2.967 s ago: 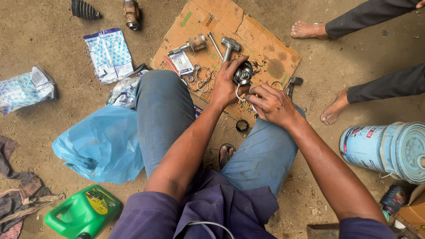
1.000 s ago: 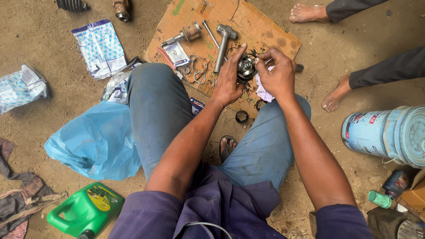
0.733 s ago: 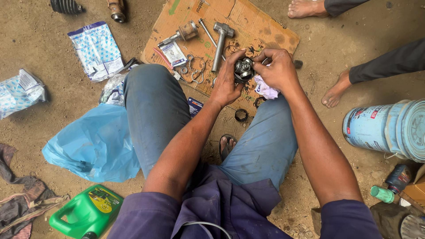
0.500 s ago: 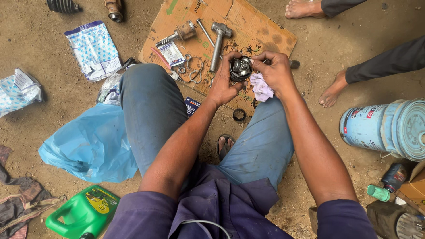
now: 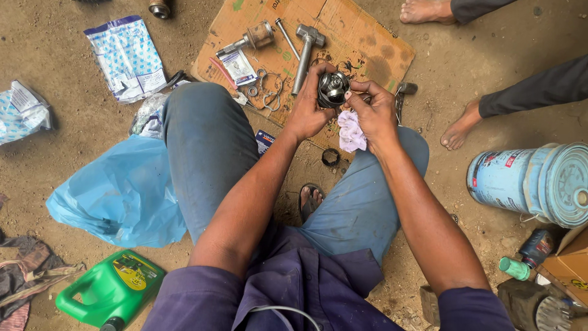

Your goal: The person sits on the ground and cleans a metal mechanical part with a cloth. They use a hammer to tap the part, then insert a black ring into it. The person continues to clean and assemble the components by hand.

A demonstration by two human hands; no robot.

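Round metal joint housing (image 5: 333, 87), held above the cardboard sheet (image 5: 367, 43) with its open mouth facing up, gripped from the left by the left hand (image 5: 309, 107); the right hand (image 5: 372, 110), touching its right rim, clutches a pale rag (image 5: 351, 132).

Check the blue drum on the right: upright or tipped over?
Tipped over. The blue drum lies on its side on the dirt ground, its round end facing right, beside a cardboard box.
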